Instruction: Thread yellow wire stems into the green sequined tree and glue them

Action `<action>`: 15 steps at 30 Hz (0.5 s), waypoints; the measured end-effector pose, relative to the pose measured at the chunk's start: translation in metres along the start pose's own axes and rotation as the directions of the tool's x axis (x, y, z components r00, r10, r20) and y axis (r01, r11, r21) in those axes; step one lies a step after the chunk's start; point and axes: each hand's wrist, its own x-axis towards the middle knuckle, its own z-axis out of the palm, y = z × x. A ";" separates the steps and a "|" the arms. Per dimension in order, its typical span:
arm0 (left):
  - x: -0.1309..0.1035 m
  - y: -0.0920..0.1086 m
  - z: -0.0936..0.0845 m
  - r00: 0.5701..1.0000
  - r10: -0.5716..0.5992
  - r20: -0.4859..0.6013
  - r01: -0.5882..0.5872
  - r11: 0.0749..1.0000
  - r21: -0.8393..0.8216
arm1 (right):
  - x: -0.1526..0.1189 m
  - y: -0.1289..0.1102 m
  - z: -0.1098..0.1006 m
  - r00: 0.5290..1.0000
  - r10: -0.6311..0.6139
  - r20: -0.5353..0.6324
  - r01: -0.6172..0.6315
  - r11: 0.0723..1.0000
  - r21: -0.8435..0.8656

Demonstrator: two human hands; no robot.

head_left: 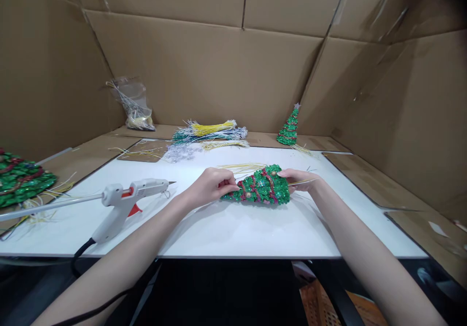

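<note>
A small green tinsel Christmas tree lies on its side above the white board, its narrow end to the left. Red garland and small round ornaments wind around it. My right hand grips its wide base, the thumb on top and the other fingers partly hidden behind. Thin pale wires stick out of the base beside that palm. My left hand is pinched closed at the narrow end, by the red garland; whatever sits between its fingertips is too small to make out.
A white glue gun with a red trigger stands at left, its cord running under my left arm. Wire bundles, silver tinsel and a plastic bag lie behind. Other trees stand at back right and far left. Cardboard walls surround the table.
</note>
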 end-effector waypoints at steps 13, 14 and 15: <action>0.003 0.005 -0.001 0.998 0.058 -0.024 -0.058 0.998 -0.002 | -0.004 0.002 0.002 0.999 -0.035 -0.010 0.036 0.999 0.028; 0.003 0.004 -0.001 0.998 0.056 -0.023 -0.056 0.998 0.000 | -0.004 0.002 0.002 0.999 -0.046 0.004 0.046 0.999 0.026; 0.003 0.004 -0.001 0.998 0.052 -0.023 -0.052 0.999 0.001 | -0.005 0.002 0.001 0.998 -0.053 0.017 0.053 0.998 0.023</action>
